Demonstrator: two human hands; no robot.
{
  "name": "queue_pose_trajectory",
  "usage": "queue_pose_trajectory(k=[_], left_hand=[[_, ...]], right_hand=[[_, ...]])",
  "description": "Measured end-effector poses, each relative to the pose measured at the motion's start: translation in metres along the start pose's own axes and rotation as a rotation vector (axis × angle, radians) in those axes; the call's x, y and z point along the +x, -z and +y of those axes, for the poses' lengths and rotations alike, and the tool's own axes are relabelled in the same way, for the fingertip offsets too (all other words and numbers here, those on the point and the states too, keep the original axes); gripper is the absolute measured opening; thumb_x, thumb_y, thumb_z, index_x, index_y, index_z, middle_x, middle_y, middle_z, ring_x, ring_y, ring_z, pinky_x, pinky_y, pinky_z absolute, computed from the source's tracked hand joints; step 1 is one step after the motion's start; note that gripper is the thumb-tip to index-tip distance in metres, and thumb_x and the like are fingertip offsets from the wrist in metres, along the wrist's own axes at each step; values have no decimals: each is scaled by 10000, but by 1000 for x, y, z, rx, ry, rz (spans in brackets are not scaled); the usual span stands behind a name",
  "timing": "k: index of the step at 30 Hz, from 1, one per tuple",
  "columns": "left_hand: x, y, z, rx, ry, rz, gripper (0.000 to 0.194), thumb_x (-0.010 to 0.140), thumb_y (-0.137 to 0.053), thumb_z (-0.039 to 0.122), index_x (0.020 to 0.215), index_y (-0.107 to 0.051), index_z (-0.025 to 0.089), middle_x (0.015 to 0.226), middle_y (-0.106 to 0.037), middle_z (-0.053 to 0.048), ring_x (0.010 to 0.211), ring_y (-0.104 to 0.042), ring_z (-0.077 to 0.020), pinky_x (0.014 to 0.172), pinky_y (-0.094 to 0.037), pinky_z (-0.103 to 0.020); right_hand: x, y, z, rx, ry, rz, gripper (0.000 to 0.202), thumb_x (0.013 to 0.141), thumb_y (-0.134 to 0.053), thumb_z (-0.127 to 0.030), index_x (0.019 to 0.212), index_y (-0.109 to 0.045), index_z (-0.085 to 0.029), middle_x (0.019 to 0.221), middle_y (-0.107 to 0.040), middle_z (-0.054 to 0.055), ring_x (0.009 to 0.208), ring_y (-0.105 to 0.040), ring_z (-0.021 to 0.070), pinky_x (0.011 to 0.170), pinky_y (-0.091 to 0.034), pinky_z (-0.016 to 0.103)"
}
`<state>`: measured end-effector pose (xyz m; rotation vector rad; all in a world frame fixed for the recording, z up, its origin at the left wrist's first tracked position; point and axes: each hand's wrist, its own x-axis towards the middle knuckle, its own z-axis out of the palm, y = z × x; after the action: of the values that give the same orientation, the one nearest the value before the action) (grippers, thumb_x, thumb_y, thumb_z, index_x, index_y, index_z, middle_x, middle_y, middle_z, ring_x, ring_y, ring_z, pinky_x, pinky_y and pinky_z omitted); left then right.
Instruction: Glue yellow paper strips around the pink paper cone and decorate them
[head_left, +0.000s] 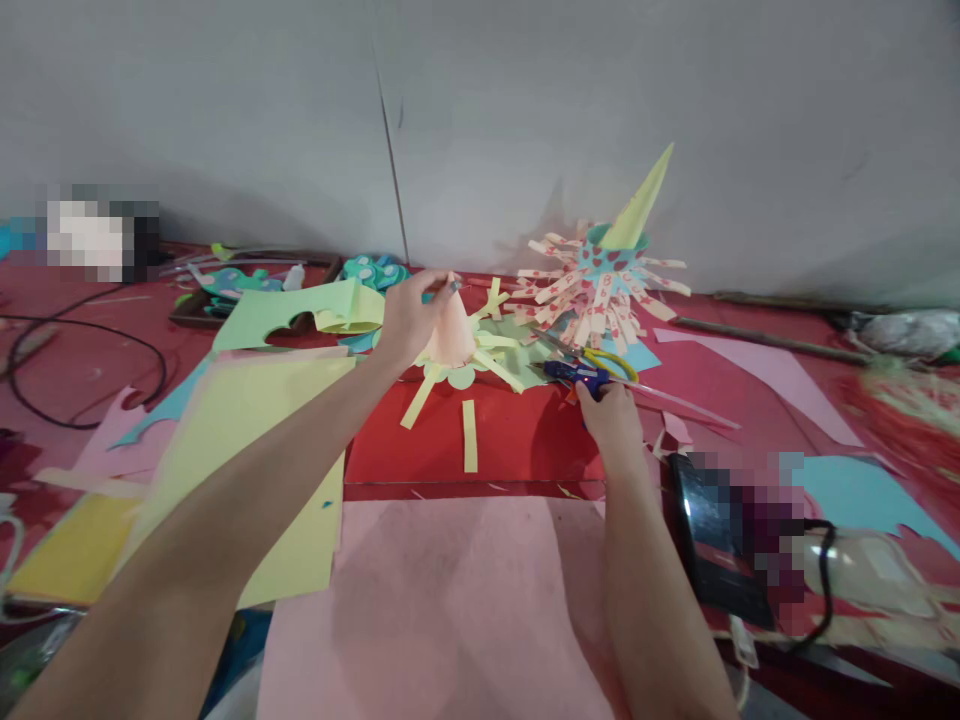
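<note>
My left hand (pixel 416 310) pinches the tip of a pale peach paper cone (pixel 453 335), which stands point up. Around the cone's base, yellow paper strips (pixel 495 345) spread outward, and a scalloped pale green edge (pixel 460 378) shows underneath. A single yellow strip (pixel 470 436) lies apart on the red board (pixel 405 440). My right hand (pixel 611 410) is closed round a dark blue glue gun (pixel 589 376), its nozzle pointing left and a clear glue stick (pixel 686 403) extending from its back. Yellow-handled scissors (pixel 611 362) lie just behind the glue gun.
A finished-looking paper piece with a tall yellow cone (pixel 639 205) and heart-printed strips stands at the back right. Yellow sheets (pixel 262 420) and green cut paper (pixel 262 315) lie left. A phone (pixel 716 540) rests on the right, and a black cable (pixel 161 370) loops at left.
</note>
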<state>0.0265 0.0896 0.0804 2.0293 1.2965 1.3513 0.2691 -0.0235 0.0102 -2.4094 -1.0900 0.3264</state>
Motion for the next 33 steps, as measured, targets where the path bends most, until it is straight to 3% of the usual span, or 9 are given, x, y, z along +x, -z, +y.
queue_pose_trajectory(k=[7, 11, 16, 20, 23, 26, 28, 31, 33], left_hand=[[-6, -13, -10, 42, 33, -72, 162, 843, -518, 256, 885, -654, 179, 936, -698, -19, 895, -634, -156, 841, -443, -253], [-9, -14, -16, 28, 25, -97, 159, 837, -521, 257, 919, -637, 184, 976, -684, -22, 901, -631, -151, 851, -452, -263], [-16, -3, -23, 67, -29, 43, 242, 842, -541, 272, 1065, -574, 182, 1102, -620, -65, 973, -604, -161, 888, -450, -293], [-37, 10, -25, 139, -89, 108, 205, 874, -495, 254, 1059, -555, 190, 1075, -593, -69, 989, -584, -167, 895, -452, -312], [-62, 14, -22, 189, -112, 7, 176, 892, -452, 240, 1008, -567, 174, 996, -613, -65, 967, -583, -173, 864, -465, -311], [-89, 12, -21, 274, -161, -201, 183, 914, -414, 238, 979, -577, 188, 1006, -630, -55, 987, -581, -180, 875, -462, -327], [-104, 8, -23, 362, -252, -317, 208, 927, -398, 233, 1016, -578, 178, 1028, -640, -60, 1004, -581, -192, 868, -461, -341], [-119, 1, -27, 478, -406, -352, 248, 943, -379, 249, 1022, -593, 152, 1038, -656, -77, 949, -605, -203, 847, -465, -358], [-123, -2, -29, 540, -506, -340, 263, 947, -371, 239, 1018, -606, 142, 1019, -668, -81, 895, -621, -199, 821, -471, -354]], right_hand=[[-9, -8, -8, -168, 46, -1, 629, 726, -612, -542, 1124, -483, -71, 1133, -555, 227, 1080, -529, 356, 843, -421, 400], [-9, -12, -9, -178, 56, 21, 612, 762, -565, -566, 1104, -477, -66, 1103, -570, 235, 1054, -542, 359, 807, -427, 399], [-5, -15, -3, -160, 64, 48, 499, 825, -484, -545, 1040, -501, -95, 1064, -592, 220, 1026, -562, 335, 783, -424, 384], [-1, -16, 1, -89, 48, 53, 456, 836, -448, -537, 997, -511, -116, 1058, -595, 221, 1004, -568, 328, 771, -415, 382], [2, -14, 1, 4, 3, 51, 439, 823, -446, -541, 973, -514, -134, 1051, -602, 209, 985, -576, 318, 771, -410, 378], [2, -11, -1, 122, 2, 66, 409, 808, -457, -534, 934, -522, -151, 1020, -621, 188, 956, -585, 301, 765, -408, 365], [0, -8, -5, 223, 7, 53, 399, 796, -466, -545, 894, -531, -164, 883, -651, 143, 852, -607, 272, 727, -414, 345], [-8, -5, -12, 374, -7, -52, 451, 783, -450, -614, 852, -551, -180, 541, -573, 16, 538, -565, 207, 591, -408, 307], [-15, -5, -18, 417, 27, -63, 481, 777, -442, -643, 841, -570, -185, 435, -490, -32, 435, -501, 179, 528, -383, 288]])
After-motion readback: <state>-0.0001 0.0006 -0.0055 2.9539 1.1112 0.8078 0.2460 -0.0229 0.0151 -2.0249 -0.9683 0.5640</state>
